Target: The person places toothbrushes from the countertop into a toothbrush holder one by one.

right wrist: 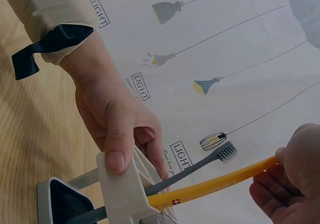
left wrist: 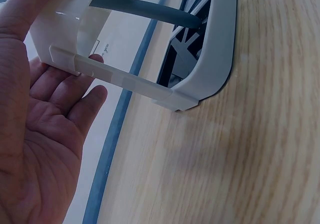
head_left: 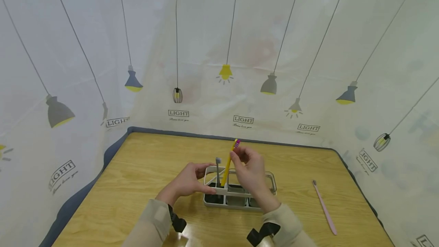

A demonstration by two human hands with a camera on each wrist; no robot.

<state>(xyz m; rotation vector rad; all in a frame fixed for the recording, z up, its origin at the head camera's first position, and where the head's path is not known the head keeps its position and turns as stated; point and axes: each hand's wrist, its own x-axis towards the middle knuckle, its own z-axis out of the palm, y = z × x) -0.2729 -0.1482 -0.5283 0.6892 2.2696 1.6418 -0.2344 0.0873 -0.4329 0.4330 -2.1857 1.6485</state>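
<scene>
A white toothbrush holder with dark compartments stands on the table. My left hand grips its upper frame at the left end, thumb in front and fingers behind; the left wrist view shows that hand around the frame. With thumb and fingers, my right hand pinches a yellow toothbrush near its purple-and-white bristles. This brush leans, its lower end at an opening of the frame. Beside it, a grey toothbrush stands in the left part of the holder, bristles up.
A pink toothbrush lies on the wooden table, to the right of the holder. Behind the table's dark edge hangs a pale sheet printed with lamps.
</scene>
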